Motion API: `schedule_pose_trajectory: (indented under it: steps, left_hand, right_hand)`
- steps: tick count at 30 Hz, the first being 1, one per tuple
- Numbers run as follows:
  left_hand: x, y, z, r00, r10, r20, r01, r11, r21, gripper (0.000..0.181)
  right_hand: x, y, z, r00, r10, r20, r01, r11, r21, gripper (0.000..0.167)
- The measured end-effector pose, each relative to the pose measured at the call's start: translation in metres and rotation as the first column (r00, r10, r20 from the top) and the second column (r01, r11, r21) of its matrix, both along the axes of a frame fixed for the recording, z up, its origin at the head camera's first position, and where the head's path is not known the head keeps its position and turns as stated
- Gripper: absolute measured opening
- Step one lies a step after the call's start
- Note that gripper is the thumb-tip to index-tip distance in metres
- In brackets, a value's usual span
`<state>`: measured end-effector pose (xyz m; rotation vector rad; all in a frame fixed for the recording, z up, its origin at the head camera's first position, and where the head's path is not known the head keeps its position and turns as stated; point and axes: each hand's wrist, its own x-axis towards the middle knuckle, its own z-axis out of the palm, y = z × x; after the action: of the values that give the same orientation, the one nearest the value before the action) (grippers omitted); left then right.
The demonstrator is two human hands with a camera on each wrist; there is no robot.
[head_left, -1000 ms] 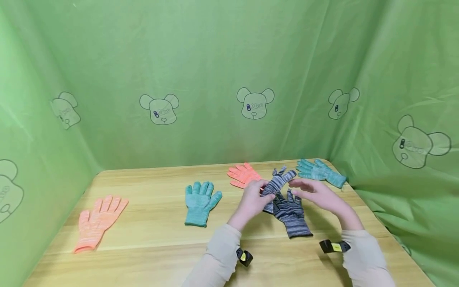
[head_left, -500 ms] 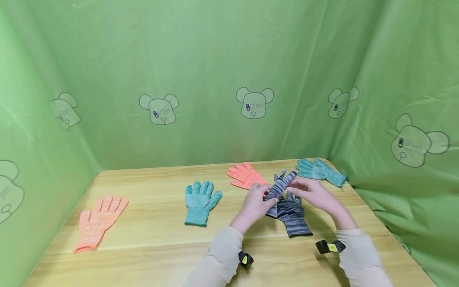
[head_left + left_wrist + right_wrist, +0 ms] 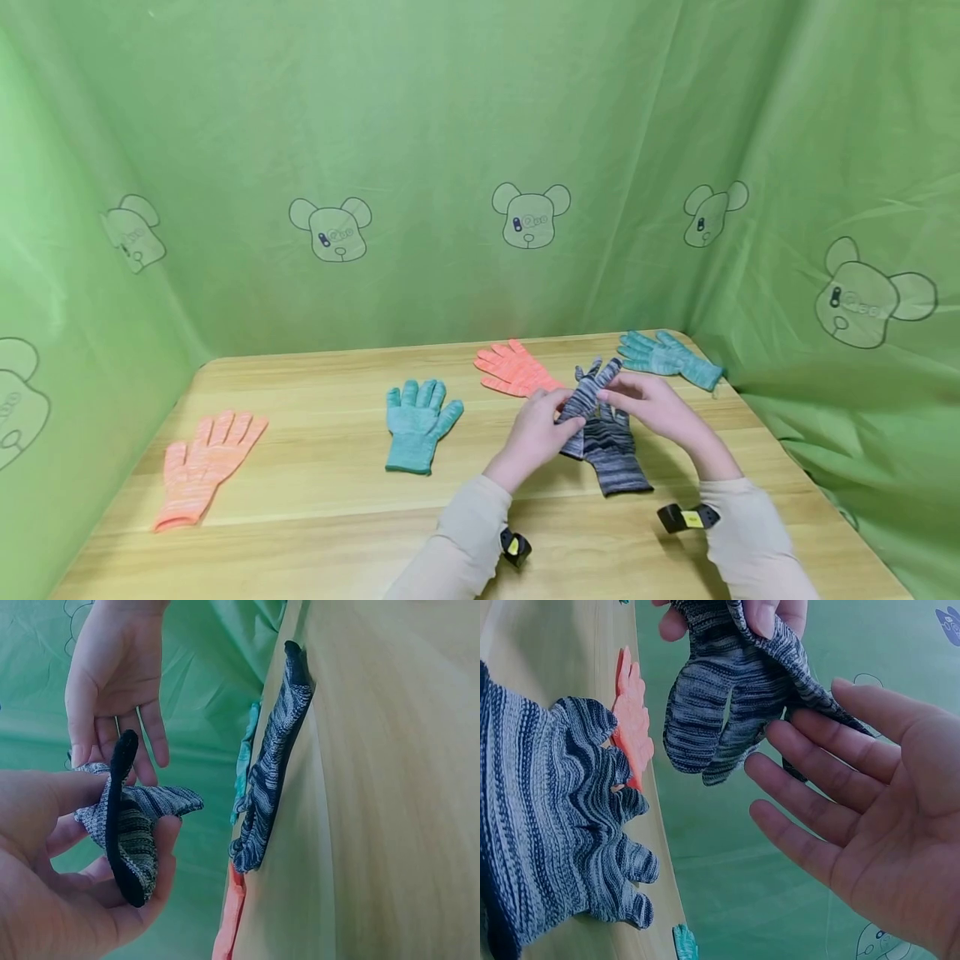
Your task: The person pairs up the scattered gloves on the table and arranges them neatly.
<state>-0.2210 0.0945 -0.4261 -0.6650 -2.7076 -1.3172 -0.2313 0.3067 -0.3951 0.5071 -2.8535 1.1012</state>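
A grey-and-black striped glove (image 3: 587,395) is held off the table by my left hand (image 3: 534,437), whose thumb and fingers grip it near the dark cuff (image 3: 120,825). My right hand (image 3: 654,407) is at the glove's finger end; in the right wrist view the right hand (image 3: 877,795) has its fingers extended, thumb and index at one finger of the held glove (image 3: 727,697). A second striped glove (image 3: 618,457) lies on the table just below the hands, its fingers toward the back.
On the wooden table (image 3: 300,550) lie an orange glove (image 3: 201,467) at the left, a teal glove (image 3: 417,425) left of centre, a coral glove (image 3: 517,369) behind my left hand and another teal glove (image 3: 671,360) at the back right. Green curtains (image 3: 420,125) surround the table.
The held striped glove and my left hand have shifted slightly right and toward me. My right hand has moved slightly left, its fingers coming to the glove's finger end.
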Motion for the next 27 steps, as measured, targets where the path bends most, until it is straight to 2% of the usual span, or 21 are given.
schedule_pose_trajectory:
  steps: [10, 16, 20, 24, 27]
  left_hand:
    - [-0.001, 0.003, -0.007, 0.998, -0.061, 0.022, 0.059, 0.995, 0.080, 0.037]
    - [-0.004, 0.003, -0.009, 0.992, -0.088, 0.086, 0.073, 0.983, 0.167, 0.044]
    - [-0.006, 0.004, -0.009, 0.979, -0.115, 0.166, 0.064, 0.957, 0.284, 0.045]
    - [-0.009, 0.004, -0.012, 0.964, -0.132, 0.231, 0.026, 0.911, 0.411, 0.039]
    - [-0.011, 0.005, -0.016, 0.954, -0.136, 0.266, -0.007, 0.880, 0.475, 0.035]
  right_hand:
    - [0.001, -0.001, -0.001, 1.000, -0.007, -0.001, 0.007, 1.000, -0.021, 0.022]
    - [0.000, 0.000, -0.003, 1.000, 0.004, 0.005, -0.004, 0.999, -0.041, 0.020]
    - [-0.002, 0.002, -0.004, 1.000, 0.012, 0.008, -0.011, 0.998, -0.056, 0.018]
    - [-0.003, 0.004, -0.005, 1.000, 0.010, 0.015, -0.010, 0.998, -0.061, 0.020]
    - [-0.003, 0.005, -0.005, 1.000, 0.011, 0.024, -0.009, 0.998, -0.061, 0.023]
